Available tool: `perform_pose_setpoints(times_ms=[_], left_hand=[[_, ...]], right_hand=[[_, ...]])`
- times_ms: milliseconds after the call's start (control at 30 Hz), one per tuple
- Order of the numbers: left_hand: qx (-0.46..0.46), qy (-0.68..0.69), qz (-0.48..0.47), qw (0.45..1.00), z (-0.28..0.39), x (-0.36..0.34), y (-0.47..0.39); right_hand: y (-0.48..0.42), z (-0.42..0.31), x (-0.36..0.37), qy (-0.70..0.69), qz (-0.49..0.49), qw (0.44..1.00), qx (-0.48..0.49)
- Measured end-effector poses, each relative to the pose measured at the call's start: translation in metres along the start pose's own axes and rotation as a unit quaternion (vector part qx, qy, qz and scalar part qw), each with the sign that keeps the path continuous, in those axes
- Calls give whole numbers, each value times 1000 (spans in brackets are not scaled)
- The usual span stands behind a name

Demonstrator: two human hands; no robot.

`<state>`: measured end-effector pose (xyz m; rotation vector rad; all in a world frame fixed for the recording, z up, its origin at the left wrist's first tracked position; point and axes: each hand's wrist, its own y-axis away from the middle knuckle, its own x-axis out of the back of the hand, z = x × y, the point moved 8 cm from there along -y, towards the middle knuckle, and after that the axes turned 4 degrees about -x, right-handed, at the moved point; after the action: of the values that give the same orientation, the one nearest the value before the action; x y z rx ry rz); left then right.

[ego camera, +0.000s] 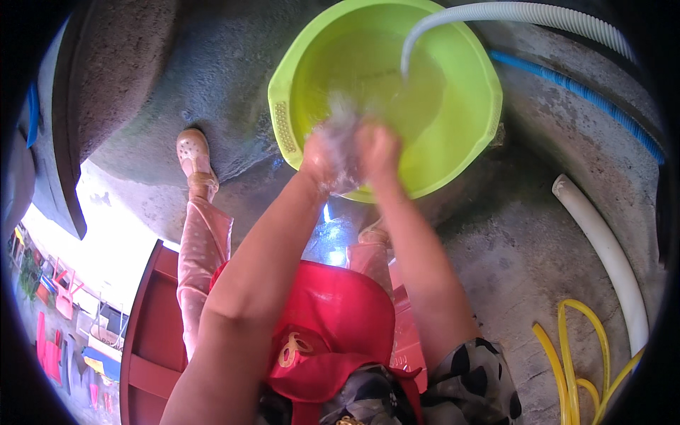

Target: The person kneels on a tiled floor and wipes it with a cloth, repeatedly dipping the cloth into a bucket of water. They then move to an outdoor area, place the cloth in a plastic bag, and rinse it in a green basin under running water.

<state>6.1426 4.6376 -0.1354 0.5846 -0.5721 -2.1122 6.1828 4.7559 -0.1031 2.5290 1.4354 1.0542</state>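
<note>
Over the near rim of a lime-green plastic basin (451, 133), my left hand (319, 159) and my right hand (379, 151) are close together. Between them they grip a soft, wet, greyish bundle (344, 142), with water splashing off it. Motion blur hides what the bundle is and how the fingers lie on it. Yellowish-looking water stands in the basin. A grey-white corrugated hose (419, 37) arches over the far right rim, its end pointing down into the basin.
On the wet concrete floor (494, 255) at right lie a white pipe (605, 249) and looped yellow tubing (568, 350). A blue corrugated hose (584, 90) runs beyond. At left are a reddish-brown slatted piece (151, 319) and a raised concrete edge (117, 69). A red apron (340, 303) covers my lap.
</note>
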Motion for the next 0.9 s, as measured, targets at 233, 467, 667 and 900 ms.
perform_pose_setpoints(times_ms=[233, 467, 667, 900], left_hand=[[145, 353, 99, 919, 23, 3, -24], [203, 127, 76, 968, -37, 16, -12], [318, 311, 132, 886, -42, -9, 3], [211, 421, 98, 877, -54, -1, -11]], right_hand=[[-26, 21, 74, 121, 130, 984, -3], [14, 72, 30, 207, -14, 977, 50], [-45, 88, -33, 278, -48, 947, -155], [40, -16, -49, -298, -180, 916, -199]])
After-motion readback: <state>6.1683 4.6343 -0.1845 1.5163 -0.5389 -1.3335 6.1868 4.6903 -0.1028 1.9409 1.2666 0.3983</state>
